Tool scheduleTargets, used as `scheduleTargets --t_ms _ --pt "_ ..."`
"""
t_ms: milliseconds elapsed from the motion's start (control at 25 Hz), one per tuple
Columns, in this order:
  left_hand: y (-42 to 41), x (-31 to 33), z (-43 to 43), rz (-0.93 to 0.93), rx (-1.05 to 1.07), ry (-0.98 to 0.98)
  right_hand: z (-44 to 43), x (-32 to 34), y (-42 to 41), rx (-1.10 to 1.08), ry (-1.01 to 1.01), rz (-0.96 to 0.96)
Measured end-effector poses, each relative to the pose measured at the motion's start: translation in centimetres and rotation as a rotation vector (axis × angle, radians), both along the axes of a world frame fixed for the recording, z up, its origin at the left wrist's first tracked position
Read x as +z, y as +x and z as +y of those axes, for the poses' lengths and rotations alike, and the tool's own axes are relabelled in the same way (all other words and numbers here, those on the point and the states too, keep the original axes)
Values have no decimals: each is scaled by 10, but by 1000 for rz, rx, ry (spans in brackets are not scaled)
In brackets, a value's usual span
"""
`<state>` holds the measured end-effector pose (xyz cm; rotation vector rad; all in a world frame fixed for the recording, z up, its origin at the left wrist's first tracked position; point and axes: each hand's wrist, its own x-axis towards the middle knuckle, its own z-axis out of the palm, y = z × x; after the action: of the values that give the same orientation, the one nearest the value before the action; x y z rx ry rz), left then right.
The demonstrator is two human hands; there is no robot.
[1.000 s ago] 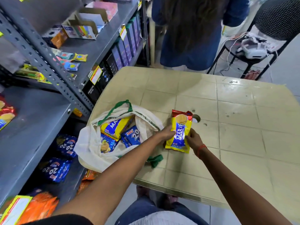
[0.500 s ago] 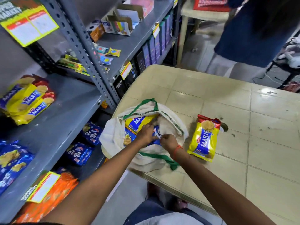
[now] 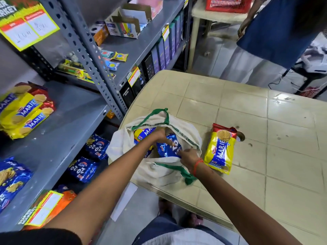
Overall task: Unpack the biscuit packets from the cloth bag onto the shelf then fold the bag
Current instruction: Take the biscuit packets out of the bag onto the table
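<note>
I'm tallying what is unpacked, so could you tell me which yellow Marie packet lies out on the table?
The single yellow Marie packet lying flat on the table, right of the cloth bag. Another sits inside the bag; the rest are stacked on the shelf.

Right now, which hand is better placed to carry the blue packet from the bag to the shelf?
Left, I think. The left hand already touches the blue 20-20 packet in the cloth bag, and the grey shelf lies on that side. The right hand is farther from it.
</note>
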<state>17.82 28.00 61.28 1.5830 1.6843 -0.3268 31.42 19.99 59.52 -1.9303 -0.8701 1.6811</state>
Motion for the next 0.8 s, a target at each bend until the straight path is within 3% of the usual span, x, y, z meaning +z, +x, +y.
scheduleTargets --t_ms 80,200,360,480,640,800 --pt "-9 30 10 32 22 28 2 3 -3 -53 -41 121" --pt "-26 74 22 -114 218 -87 8 12 -8 -183 -135 391" --pt "-44 106 10 -74 133 -197 8 26 -14 -160 -248 644" --pt "-49 116 -6 -64 0 -278 5 39 -11 -109 -277 617" --pt "-30 118 -12 -123 -127 -320 -1 55 25 -41 -98 461" --pt "34 96 -10 -280 -200 -255 -3 46 74 -210 117 308"
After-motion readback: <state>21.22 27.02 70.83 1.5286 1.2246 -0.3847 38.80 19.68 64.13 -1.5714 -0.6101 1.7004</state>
